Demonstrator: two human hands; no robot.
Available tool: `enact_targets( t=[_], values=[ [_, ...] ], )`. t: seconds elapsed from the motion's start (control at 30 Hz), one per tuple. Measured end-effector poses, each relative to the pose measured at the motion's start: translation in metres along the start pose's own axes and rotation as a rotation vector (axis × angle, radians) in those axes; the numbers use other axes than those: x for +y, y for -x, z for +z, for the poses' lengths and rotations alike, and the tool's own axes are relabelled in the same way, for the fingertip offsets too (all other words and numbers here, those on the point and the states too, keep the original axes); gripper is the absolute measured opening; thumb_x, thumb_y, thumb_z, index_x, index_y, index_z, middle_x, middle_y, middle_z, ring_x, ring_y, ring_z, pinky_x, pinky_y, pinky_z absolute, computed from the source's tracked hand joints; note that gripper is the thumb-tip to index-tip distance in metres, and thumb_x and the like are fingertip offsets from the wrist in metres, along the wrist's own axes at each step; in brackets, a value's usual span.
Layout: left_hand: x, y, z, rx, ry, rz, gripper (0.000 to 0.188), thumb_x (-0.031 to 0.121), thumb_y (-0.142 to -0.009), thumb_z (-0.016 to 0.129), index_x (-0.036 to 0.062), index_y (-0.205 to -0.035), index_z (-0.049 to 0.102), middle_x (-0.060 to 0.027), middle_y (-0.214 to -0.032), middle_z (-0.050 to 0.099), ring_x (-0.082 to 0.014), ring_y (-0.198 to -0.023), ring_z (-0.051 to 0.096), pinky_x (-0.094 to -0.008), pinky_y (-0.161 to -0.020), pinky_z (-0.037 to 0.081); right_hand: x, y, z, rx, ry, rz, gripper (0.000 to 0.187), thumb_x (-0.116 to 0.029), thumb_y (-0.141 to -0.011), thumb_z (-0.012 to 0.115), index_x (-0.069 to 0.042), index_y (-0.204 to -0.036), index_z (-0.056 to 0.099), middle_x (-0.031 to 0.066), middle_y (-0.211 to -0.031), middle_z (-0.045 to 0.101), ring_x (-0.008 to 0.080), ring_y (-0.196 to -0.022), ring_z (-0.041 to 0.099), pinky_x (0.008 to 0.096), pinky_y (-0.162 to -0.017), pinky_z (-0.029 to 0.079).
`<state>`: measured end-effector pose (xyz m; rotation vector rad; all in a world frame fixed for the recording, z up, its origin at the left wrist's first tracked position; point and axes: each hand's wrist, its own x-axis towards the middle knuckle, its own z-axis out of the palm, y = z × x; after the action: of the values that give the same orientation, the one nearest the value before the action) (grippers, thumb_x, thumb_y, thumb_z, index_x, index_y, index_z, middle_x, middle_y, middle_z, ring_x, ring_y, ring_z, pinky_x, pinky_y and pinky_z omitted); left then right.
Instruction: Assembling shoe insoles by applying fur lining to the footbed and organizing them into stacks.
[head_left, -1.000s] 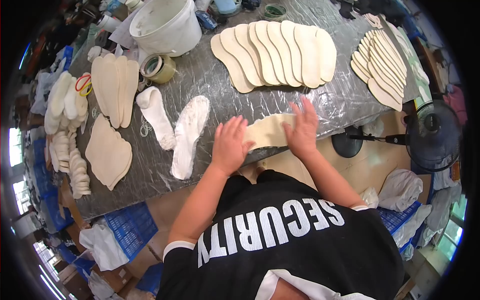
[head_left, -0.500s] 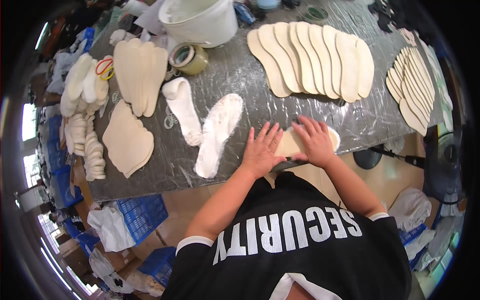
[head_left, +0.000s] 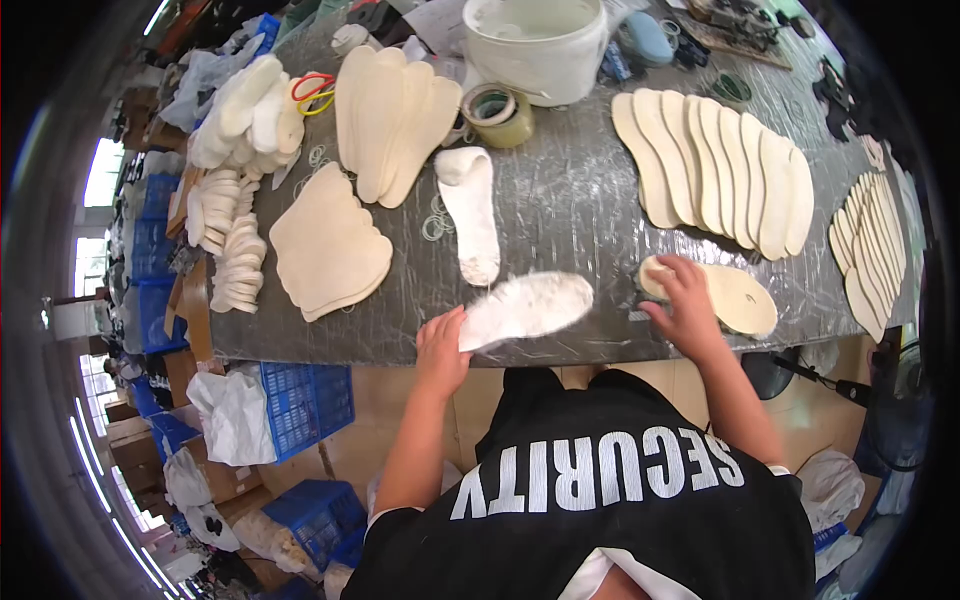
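Observation:
My left hand is closed on one end of a white fluffy insole, which lies slanted near the table's front edge. My right hand reaches over a cream insole, fingertips on its narrower left end and the thumb spread away from them. Just behind the white insole, another white fluffy insole lies with its far end curled over. Whether my right fingers press or only rest on the cream piece is hard to see.
Fanned cream insoles lie at the back right, with smaller ones farther right. More stacks and rolled white bundles fill the left side. Behind stand tape rolls and a white bucket. Blue crates sit below.
My hands have parted from the cream insole, which now lies farther right with my right hand over it. My left hand has moved left and taken hold of the nearer white insole, turning it.

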<state>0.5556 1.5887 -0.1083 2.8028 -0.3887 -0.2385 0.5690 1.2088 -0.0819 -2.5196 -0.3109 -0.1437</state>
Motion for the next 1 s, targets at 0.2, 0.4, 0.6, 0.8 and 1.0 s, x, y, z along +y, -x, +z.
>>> enact_targets(
  t=[0.2, 0.4, 0.6, 0.8, 1.0],
  values=[
    [-0.048, 0.001, -0.042, 0.008, 0.504, -0.151, 0.06, 0.014, -0.069, 0.072, 0.0039, -0.121, 0.044, -0.0157, -0.123, 0.048, -0.0335, -0.114, 0.043, -0.0405, -0.093, 0.036, -0.089, -0.075, 0.075, -0.079, -0.136, -0.084, 0.027, -0.015, -0.071, 0.068, -0.006, -0.095, 0.059, 0.0098, -0.103, 0.056, 0.0295, -0.102, 0.049, 0.0418, -0.087, 0.038],
    [-0.159, -0.056, -0.077, 0.28, 0.0, -0.029, 0.053, 0.015, -0.061, 0.076, 0.002, -0.107, 0.054, -0.0138, -0.113, 0.053, -0.0324, -0.107, 0.045, -0.0408, -0.09, 0.037, -0.189, -0.16, 0.153, -0.296, -0.604, 0.129, 0.017, -0.008, -0.078, 0.059, 0.002, -0.092, 0.06, 0.018, -0.088, 0.06, 0.0334, -0.083, 0.058, 0.0369, -0.072, 0.047],
    [-0.17, -0.125, -0.1, -0.065, -0.106, -0.061, 0.059, 0.017, -0.056, 0.079, 0.0034, -0.107, 0.052, -0.012, -0.11, 0.051, -0.0301, -0.104, 0.045, -0.0395, -0.088, 0.037, -0.214, -0.208, 0.284, -0.226, -0.899, 0.555, 0.04, -0.012, -0.079, 0.056, 0.004, -0.115, 0.05, 0.0164, -0.088, 0.06, 0.0263, -0.078, 0.059, 0.0337, -0.072, 0.047],
    [-0.199, -0.092, -0.069, 0.123, -0.061, 0.196, 0.031, 0.009, -0.059, 0.072, 0.004, -0.085, 0.055, -0.0089, -0.088, 0.056, -0.0301, -0.088, 0.051, -0.0381, -0.079, 0.039, -0.246, -0.212, 0.253, -0.379, -0.892, 0.4, 0.029, -0.022, -0.086, 0.051, 0.001, -0.101, 0.06, 0.0157, -0.095, 0.061, 0.0261, -0.087, 0.059, 0.0336, -0.077, 0.045],
    [-0.222, -0.051, -0.103, 0.619, 0.53, 0.24, 0.018, 0.004, -0.072, 0.061, 0.0063, -0.09, 0.059, -0.0075, -0.093, 0.063, -0.0251, -0.086, 0.059, -0.0376, -0.079, 0.045, -0.232, -0.202, 0.271, -0.507, -0.624, -0.042, 0.04, -0.033, -0.091, 0.042, 0.0, -0.104, 0.058, 0.0166, -0.12, 0.049, 0.0339, -0.108, 0.048, 0.0386, -0.092, 0.039]
  ],
)
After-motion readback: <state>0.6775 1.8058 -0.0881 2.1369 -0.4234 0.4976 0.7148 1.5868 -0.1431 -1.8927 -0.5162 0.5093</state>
